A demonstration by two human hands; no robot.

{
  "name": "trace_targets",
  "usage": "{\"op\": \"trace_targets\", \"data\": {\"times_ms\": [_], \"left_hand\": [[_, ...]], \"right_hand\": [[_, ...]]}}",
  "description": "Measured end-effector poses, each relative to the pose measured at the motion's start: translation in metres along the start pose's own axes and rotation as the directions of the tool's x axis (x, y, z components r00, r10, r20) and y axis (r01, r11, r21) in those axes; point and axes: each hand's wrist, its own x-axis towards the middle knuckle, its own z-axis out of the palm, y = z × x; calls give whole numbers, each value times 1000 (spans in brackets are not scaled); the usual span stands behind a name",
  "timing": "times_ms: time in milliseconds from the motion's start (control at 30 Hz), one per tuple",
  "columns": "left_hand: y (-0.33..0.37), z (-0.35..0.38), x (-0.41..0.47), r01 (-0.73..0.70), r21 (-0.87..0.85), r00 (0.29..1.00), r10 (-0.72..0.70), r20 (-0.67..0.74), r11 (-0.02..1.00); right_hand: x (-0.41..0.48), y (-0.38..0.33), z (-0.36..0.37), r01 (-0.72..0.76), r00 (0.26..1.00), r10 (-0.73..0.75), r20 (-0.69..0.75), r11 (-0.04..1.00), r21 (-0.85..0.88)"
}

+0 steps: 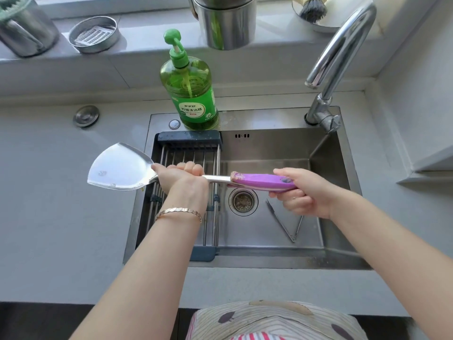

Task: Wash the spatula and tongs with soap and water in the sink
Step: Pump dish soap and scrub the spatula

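Observation:
A steel spatula (pixel 119 168) with a purple handle (pixel 262 180) is held level above the sink (pixel 282 148). Its wide blade sticks out to the left over the counter. My left hand (pixel 180 176) is wrapped around the metal shaft just behind the blade. My right hand (pixel 300 192) grips the end of the purple handle from below. Metal tongs (pixel 284 223) lie spread in a V on the sink floor, right of the drain (pixel 242 201), partly hidden by my right hand. No water runs from the tap (pixel 340 49).
A green pump bottle of dish soap (pixel 190 89) stands on the sink's back rim. A dark-framed wire drying rack (pixel 188 187) spans the sink's left part. Steel cups, a round tin (pixel 94 34) and a brush (pixel 312 8) sit on the window ledge.

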Motion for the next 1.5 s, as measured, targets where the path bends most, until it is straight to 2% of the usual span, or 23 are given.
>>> {"op": "trace_targets", "data": {"times_ms": [33, 67, 100, 133, 167, 200, 267, 300, 467, 600, 700, 800, 933, 1033, 1067, 1100, 1133, 1200, 1233, 1300, 1367, 1433, 1500], "left_hand": [[1, 1, 1, -10, 4, 1000, 10, -10, 1000], [1, 2, 2, -17, 11, 1000, 17, -24, 1000], [1, 1, 4, -19, 20, 999, 20, -41, 1000], [0, 0, 5, -19, 29, 998, 20, -58, 999], [-1, -2, 5, -16, 42, 997, 19, -70, 999], [-4, -4, 3, -12, 62, 997, 16, -74, 998], [-15, -9, -4, -2, 136, 998, 11, -65, 991], [-22, -11, -8, 6, 178, 999, 3, -51, 984], [-35, -11, -16, 52, 262, 998, -39, -54, 964], [-25, -7, -7, 71, 247, 993, -45, -108, 966], [-27, -7, -12, 63, 244, 993, -36, -116, 968], [-29, -5, -13, 47, 262, 992, -13, -128, 964], [-28, -5, -10, 62, 252, 990, -27, -139, 966], [-28, -5, -11, 60, 255, 992, -28, -126, 965], [-29, -5, -12, 51, 257, 994, -23, -108, 965], [-29, -5, -13, 38, 258, 996, -18, -82, 965], [-29, -5, -13, 28, 259, 999, -16, -51, 965], [-31, -5, -15, 17, 283, 1000, -24, 20, 959], [-33, -6, -15, 13, 314, 998, -34, 61, 949], [-37, -8, -15, 14, 375, 985, -77, 152, 927], [-40, -10, -13, 37, 419, 965, -142, 222, 907], [-38, -10, -11, 56, 495, 937, -217, 274, 867], [-35, -11, -10, 16, 682, 916, -284, 283, 731]], "right_hand": [[-1, 4, 3, 70, 996, -69, -61, 997, 20], [0, 12, 7, 208, 959, -229, -167, 969, -130], [0, 20, 12, 324, 861, -444, -249, 855, -404], [2, 27, 16, 359, 695, -672, -256, 633, -686], [4, 34, 17, 319, 521, -837, -168, 374, -871], [6, 38, 16, 272, 403, -915, -35, 156, -949], [11, 45, 21, 243, 375, -903, 210, -123, -962], [15, 47, 26, 249, 387, -876, 288, -202, -947], [17, 39, 37, 454, 373, -809, 454, -268, -850], [6, 29, 20, 661, 370, -729, 576, -229, -715], [6, 27, 18, 667, 296, -785, 544, -238, -706], [14, 26, 16, 693, 254, -841, 478, -187, -696], [18, 31, 11, 746, 190, -829, 527, -227, -626], [17, 33, 10, 761, 200, -853, 483, -175, -625], [16, 34, 12, 763, 249, -871, 424, -93, -640], [14, 33, 14, 755, 339, -873, 350, 31, -655], [12, 32, 16, 720, 465, -843, 272, 181, -670], [6, 30, 21, 584, 734, -654, 183, 469, -663], [4, 28, 23, 523, 827, -527, 197, 590, -616], [0, 21, 24, 402, 914, -294, 281, 753, -520], [-2, 16, 24, 275, 937, -118, 329, 830, -485], [2, 17, 24, 172, 962, -59, 268, 892, -419], [10, 20, 26, 118, 986, -72, 149, 938, -326]]}}
